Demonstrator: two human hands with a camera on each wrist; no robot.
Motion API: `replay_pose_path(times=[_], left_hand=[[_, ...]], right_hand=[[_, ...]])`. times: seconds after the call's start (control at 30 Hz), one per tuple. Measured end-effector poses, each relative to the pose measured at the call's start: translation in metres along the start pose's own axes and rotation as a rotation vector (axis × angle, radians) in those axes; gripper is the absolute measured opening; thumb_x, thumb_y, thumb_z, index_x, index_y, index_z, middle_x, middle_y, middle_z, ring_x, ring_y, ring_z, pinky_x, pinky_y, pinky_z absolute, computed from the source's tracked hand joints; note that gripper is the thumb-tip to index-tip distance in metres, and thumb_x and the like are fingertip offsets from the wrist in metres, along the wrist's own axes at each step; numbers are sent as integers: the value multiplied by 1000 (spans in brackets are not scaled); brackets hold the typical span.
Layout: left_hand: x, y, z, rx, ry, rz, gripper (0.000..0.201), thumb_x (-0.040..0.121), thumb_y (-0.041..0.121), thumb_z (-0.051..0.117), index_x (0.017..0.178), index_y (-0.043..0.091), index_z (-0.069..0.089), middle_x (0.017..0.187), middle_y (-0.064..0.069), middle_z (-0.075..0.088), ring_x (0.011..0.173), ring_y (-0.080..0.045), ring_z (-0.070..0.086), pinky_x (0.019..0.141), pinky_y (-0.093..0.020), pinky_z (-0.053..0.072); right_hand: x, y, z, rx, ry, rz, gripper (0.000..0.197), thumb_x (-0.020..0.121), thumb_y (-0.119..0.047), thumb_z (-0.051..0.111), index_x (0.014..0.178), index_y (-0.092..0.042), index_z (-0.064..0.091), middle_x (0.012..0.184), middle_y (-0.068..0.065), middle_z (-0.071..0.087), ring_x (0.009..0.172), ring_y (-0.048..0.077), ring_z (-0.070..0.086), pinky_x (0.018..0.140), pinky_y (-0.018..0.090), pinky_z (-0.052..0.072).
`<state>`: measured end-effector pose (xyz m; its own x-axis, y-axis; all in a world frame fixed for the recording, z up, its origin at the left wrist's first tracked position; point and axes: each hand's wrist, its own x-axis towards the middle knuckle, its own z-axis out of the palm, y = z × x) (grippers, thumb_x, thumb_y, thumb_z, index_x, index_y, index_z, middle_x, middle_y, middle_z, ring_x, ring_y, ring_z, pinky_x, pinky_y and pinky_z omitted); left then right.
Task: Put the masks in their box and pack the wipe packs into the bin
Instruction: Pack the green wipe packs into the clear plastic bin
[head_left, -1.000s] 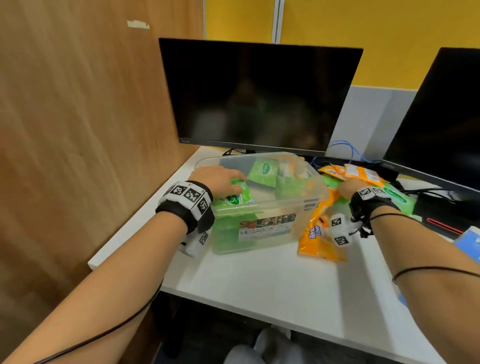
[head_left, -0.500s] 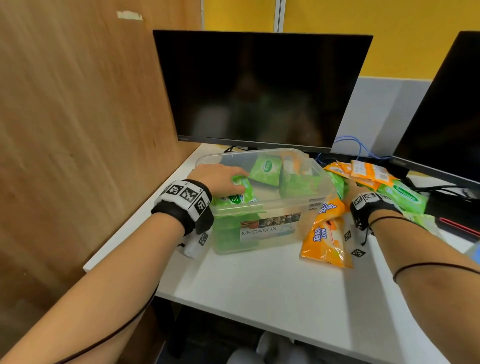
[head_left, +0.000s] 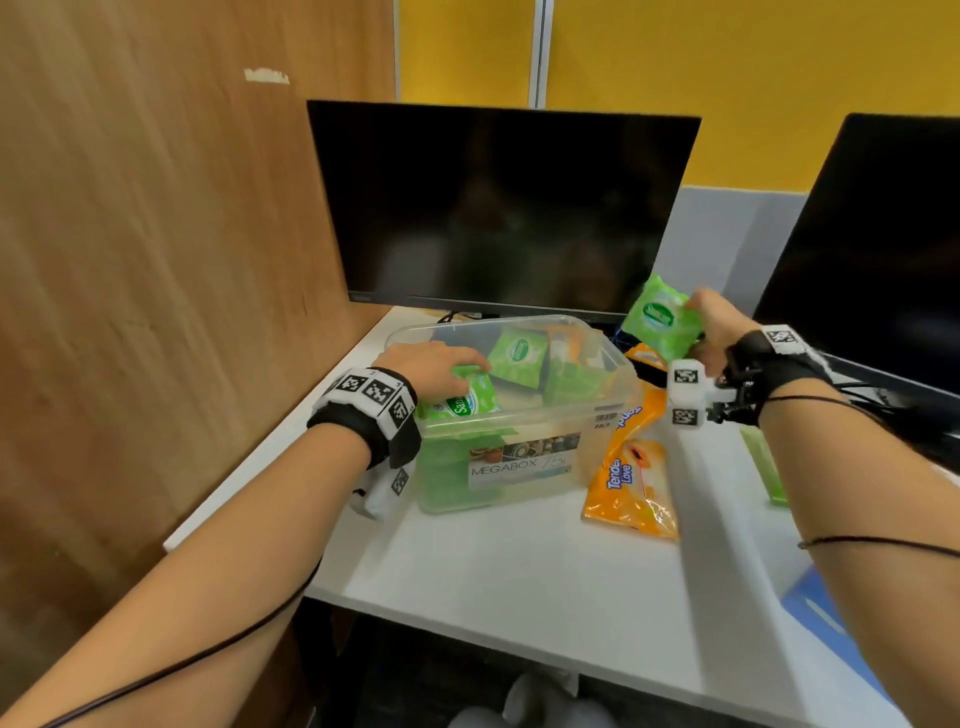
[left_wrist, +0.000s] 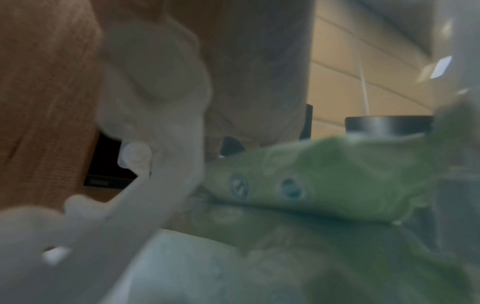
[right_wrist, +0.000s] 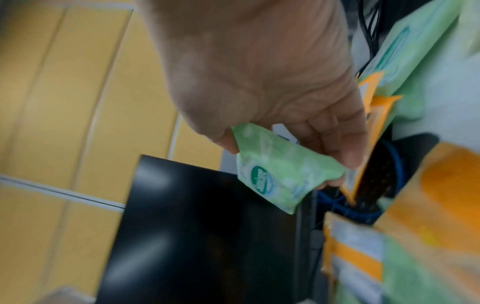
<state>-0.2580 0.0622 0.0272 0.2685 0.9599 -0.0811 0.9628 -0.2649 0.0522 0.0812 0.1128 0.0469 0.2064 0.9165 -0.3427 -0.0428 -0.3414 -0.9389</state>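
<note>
- Wipe packs fill a clear plastic bin (head_left: 524, 415) at the centre of the head view, standing on a white surface (head_left: 519, 571).
- Left hand (head_left: 431, 369) rests over the bin's near left corner, its grip lying on a green wipe pack (head_left: 465, 402) at the rim; whether the fingers curl round it cannot be told.
- Right hand (head_left: 714, 322), right of centre, holds a second green pack (head_left: 660, 319) raised above the surface, the grip pinched on its edge between thumb and fingers (right_wrist: 335, 142).
- An orange wipe pack (head_left: 631, 483) lies on the surface just right of the bin.
- Two dark monitors (head_left: 498, 208) stand behind; a wooden panel (head_left: 156, 260) fills the left, a yellow wall (head_left: 727, 78) the top.
</note>
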Motion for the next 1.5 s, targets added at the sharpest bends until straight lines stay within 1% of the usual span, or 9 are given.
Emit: replay_pose_path(times=[0.2, 0.3, 0.47, 0.67, 0.9, 1.07, 1.2, 1.4, 1.5], left_hand=[[0, 3, 2, 13, -43, -28, 33, 94, 38, 25, 109, 60, 46, 122, -1, 51, 105, -24, 55, 94, -45, 44], [-1, 1, 0, -194, 58, -22, 30, 97, 46, 23, 115, 48, 46, 125, -1, 53, 115, -25, 53, 101, -46, 39], [-6, -2, -2, -781, 351, -73, 54, 99, 50, 23, 147, 25, 19, 150, -10, 34, 134, -26, 39, 113, -44, 28], [-5, -1, -1, -598, 420, -97, 47, 96, 36, 42, 141, 24, 36, 138, -12, 45, 128, -28, 43, 108, -42, 35], [2, 0, 8, -27, 44, -71, 62, 86, 70, 13, 139, 43, 31, 137, 1, 54, 118, -24, 55, 98, -42, 45], [1, -1, 5, 8, 25, 4, 51, 88, 72, 17, 133, 53, 32, 124, 4, 62, 108, -21, 60, 93, -39, 48], [8, -5, 8, -10, 36, 30, 38, 90, 67, 22, 121, 54, 40, 119, 6, 63, 104, -19, 59, 86, -37, 48], [12, -6, 7, -11, 47, 55, 34, 93, 62, 25, 118, 49, 45, 115, 6, 64, 102, -19, 59, 85, -37, 47], [14, -7, 8, -6, 49, 60, 34, 93, 63, 24, 117, 49, 44, 112, 5, 64, 99, -19, 60, 86, -39, 48]], right_hand=[[-59, -29, 17, 359, -452, -195, 60, 82, -33, 47, 139, -12, 46, 127, 18, 61, 115, 37, 60, 94, 46, 49], [-78, -31, 43, 394, -522, -217, 48, 95, -18, 48, 142, -6, 41, 127, 15, 62, 111, 30, 64, 88, 41, 55], [-111, -3, 120, 254, -406, -257, 51, 92, 3, 53, 139, -9, 39, 116, 14, 56, 89, 21, 66, 68, 35, 58], [-129, 45, 174, -1031, -242, -537, 39, 83, -39, 69, 101, -9, 51, 96, 9, 59, 89, 23, 55, 70, 32, 43], [-109, 41, 151, -1107, -403, -559, 34, 88, -49, 59, 89, -15, 54, 82, -2, 51, 73, 13, 46, 62, 28, 34], [-54, 29, 94, -796, 122, -764, 28, 95, -31, 51, 84, -8, 63, 81, 5, 61, 76, 20, 54, 66, 32, 46], [0, 36, 40, -760, 312, -505, 25, 93, -16, 46, 68, -13, 49, 69, 8, 50, 76, 25, 48, 62, 31, 38], [50, 70, 31, -906, 93, -244, 33, 99, -12, 43, 128, 2, 53, 131, 24, 54, 120, 38, 51, 96, 40, 42], [34, 73, 38, -1070, 34, -197, 13, 96, -14, 49, 94, -5, 57, 90, 18, 60, 98, 35, 58, 79, 35, 38]])
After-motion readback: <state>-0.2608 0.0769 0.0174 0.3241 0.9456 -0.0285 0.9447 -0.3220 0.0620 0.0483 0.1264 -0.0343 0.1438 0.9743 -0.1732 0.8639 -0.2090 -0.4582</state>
